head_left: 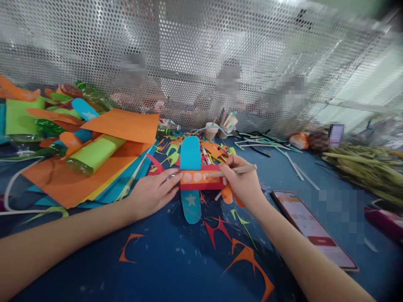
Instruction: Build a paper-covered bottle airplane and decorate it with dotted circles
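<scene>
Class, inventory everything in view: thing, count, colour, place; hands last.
Winged model: one, blue, red, orange, between hands
Tool: one, whitish, slim, right fingers
Scraps: many, orange, red, lime, around model
Sheets: several, orange, blue, yellow, left
Bottles: several, mostly green, left
Cable: one, white, far left
Cups: two, whitish, beyond model
Strips: several, white, green, black, right
Stalks: many, greenish, far right
Large phone: one, dark edge, right
Perforated sheeting: count unclear, silvery, background
People: about three, blurred, background
Table: one, blue, beneath
Left hand: one, bare, model's left end
Right hand: one, bare, model's right end

Blue table (151, 268) under coloured sheets (56, 184), paper scraps (246, 253), a phone (310, 228), pale strips (294, 167) and greenish stalks (371, 167).
</scene>
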Demonstrator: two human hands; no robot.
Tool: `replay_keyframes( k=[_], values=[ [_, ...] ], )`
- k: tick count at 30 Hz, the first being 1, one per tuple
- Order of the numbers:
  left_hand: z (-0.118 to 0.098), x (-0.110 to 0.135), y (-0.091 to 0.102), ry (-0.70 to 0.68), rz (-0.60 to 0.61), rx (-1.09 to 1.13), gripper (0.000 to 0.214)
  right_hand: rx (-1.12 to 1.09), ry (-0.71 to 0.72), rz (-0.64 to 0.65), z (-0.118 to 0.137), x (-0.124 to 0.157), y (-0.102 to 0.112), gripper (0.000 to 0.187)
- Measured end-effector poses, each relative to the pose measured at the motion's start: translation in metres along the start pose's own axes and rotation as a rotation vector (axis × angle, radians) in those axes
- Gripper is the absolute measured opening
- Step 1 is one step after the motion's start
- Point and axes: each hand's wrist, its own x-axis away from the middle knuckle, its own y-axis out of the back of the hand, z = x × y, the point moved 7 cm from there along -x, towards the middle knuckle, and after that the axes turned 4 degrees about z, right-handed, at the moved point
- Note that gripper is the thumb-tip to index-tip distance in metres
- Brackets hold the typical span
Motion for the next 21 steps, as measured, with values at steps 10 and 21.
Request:
replay_keyframes(
  k=[10, 21],
  values=[
    [0.0001, 0.0004, -0.0001, 0.003, 0.004, -0.003, 0.031, 0.004, -0.007, 0.013, -0.0003, 0.0002, -0.0007, 0.021],
    [0.0000, 0.0003, -0.0009, 0.012, 0.007, -0.009, 0.031, 0.001, 0.005, 0.011, -0.0009, -0.0006, -0.0012, 0.021]
  ],
)
